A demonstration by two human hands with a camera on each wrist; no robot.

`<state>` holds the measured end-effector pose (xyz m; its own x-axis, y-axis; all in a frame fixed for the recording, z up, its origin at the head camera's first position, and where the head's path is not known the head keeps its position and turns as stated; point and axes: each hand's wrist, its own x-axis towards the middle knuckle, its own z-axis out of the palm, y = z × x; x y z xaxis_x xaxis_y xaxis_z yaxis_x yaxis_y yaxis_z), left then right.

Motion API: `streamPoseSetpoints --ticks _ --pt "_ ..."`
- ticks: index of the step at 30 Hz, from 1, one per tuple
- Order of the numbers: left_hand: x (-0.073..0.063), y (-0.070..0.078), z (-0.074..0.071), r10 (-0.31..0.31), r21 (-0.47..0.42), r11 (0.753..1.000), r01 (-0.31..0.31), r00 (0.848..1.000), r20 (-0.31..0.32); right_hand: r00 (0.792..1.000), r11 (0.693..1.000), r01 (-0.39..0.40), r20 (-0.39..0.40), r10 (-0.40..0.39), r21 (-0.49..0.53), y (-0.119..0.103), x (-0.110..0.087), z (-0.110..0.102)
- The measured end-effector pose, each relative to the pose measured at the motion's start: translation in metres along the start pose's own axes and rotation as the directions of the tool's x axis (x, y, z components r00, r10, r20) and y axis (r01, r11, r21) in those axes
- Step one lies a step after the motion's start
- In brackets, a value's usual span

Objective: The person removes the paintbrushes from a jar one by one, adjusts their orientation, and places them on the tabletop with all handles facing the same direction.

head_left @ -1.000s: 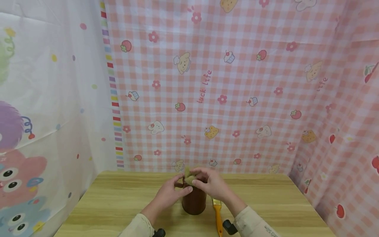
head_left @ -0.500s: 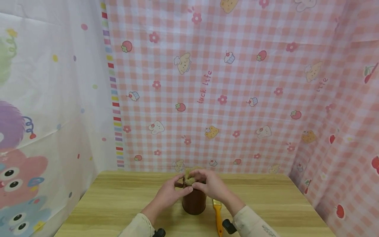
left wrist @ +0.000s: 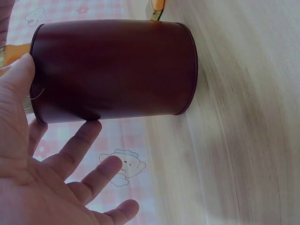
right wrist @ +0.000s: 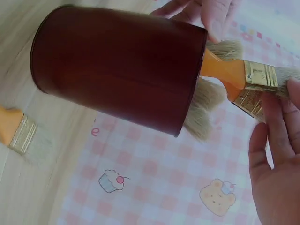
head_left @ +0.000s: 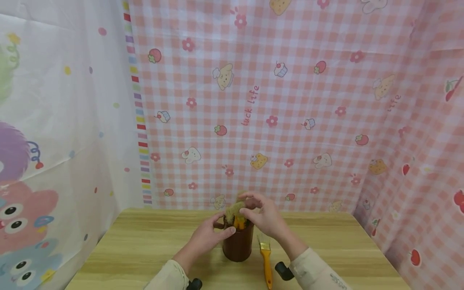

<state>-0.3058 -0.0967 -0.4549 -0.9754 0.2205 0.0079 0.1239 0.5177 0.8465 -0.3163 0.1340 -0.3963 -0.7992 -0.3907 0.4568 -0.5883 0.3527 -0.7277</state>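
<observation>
Looking at orange-handled brushes (right wrist: pixel 260 75), bristles-up in a brown cup (head_left: pixel 237 245) on the wooden table (head_left: pixel 319 241). Pinching at least one up top with the right hand (head_left: pixel 270 217), nearly closed. Gripping the cup near its rim with the left hand (head_left: pixel 207 237), partly spread. Spotting another brush (head_left: pixel 266 262) just beside.

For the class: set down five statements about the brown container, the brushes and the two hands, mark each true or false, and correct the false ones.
1. The brown container stands upright on the wooden table. True.
2. The left hand lies flat on the wooden table. False: it holds the brown container near its rim.
3. The right hand pinches a brush at its bristle end. True.
4. In the head view, the loose brush lies right of the brown container. True.
5. The loose brush has a blue handle. False: its handle is orange.
</observation>
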Motion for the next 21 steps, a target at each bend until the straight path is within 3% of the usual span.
streamPoseSetpoints --ticks 8,17,21 --pt "0.001 -0.001 0.000 0.011 -0.004 1.000 -0.011 1.000 0.004 0.997 0.999 0.017 0.082 -0.014 -0.044 0.008 -0.004 0.008" --pt "0.002 -0.003 0.000 0.007 0.003 1.000 -0.007 1.000 -0.002 0.993 0.993 0.079 0.093 -0.071 -0.084 0.011 -0.003 0.011" --pt "0.002 -0.002 0.000 0.008 0.007 1.000 -0.008 1.000 -0.005 0.993 0.991 0.068 0.109 -0.055 -0.118 0.011 -0.002 0.010"
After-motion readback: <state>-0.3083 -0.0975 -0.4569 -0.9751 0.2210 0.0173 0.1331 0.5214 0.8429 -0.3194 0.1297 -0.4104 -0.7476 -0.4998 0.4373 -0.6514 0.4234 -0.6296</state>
